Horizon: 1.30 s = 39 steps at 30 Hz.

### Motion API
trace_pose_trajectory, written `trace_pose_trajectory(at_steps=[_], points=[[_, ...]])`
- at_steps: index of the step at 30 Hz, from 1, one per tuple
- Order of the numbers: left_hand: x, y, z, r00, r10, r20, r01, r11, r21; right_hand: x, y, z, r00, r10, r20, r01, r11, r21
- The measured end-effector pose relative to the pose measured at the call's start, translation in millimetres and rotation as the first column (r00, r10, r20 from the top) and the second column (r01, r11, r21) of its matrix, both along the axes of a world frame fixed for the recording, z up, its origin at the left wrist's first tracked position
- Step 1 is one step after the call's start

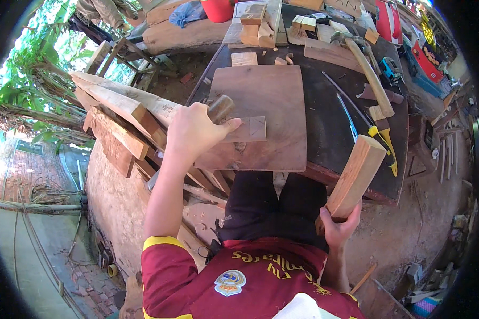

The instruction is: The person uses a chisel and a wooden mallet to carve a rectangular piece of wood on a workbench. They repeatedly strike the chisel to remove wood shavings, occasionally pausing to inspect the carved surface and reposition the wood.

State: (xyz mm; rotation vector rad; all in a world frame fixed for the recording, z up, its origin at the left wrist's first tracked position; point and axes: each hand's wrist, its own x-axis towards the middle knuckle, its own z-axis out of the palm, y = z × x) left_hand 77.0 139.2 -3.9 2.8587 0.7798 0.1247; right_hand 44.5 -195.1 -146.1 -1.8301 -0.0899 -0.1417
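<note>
My left hand [194, 133] is closed round a short, round wooden handle [221, 109]; whatever tool it belongs to is hidden by the hand. The thumb of that hand reaches over a small flat wooden piece [257, 128] with a pencil mark. This piece lies on a wide, slightly curved brown board [277, 93] at the near left of the dark table. Low on the right, my right hand [340, 227] grips the lower end of a thick rectangular wooden block [357, 171]. The block tilts up to the right, beyond the table's front edge.
On the dark table [324, 125] lie a hammer [368, 77], a yellow-handled brush [384, 143], a blue pen [347, 117] and wood offcuts [304, 22]. Long timber planks [125, 106] lean at the left. A red bucket [218, 9] stands at the back.
</note>
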Motion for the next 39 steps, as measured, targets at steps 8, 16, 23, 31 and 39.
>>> trace_pose_trajectory(at_steps=[8, 16, 23, 31, 39], points=[[-7.3, -0.7, 7.0, 0.999, -0.007, -0.037, -0.003, 0.966, -0.260, -3.1, 1.1, -6.5, 0.998, -0.012, 0.058, 0.013, 1.000, -0.028], [-13.0, -1.4, -6.0, 0.995, 0.041, 0.092, -0.023, 0.981, -0.193, -4.7, 2.4, -7.4, 0.999, -0.019, 0.036, 0.020, 1.000, -0.024], [-6.6, -2.6, -2.0, 0.992, 0.127, 0.004, -0.126, 0.991, -0.046, -4.9, 2.9, -6.1, 0.999, -0.017, 0.040, 0.018, 0.999, -0.030], [-19.0, -23.7, -1.0, 0.949, 0.151, 0.278, -0.195, 0.971, 0.138, -4.9, -1.1, -12.9, 0.998, -0.001, 0.065, 0.006, 0.997, -0.075], [-21.9, -30.5, 68.9, 0.566, -0.101, 0.818, 0.340, 0.933, -0.120, -2.9, -7.9, -17.6, 0.999, -0.012, 0.051, 0.021, 0.982, -0.185]])
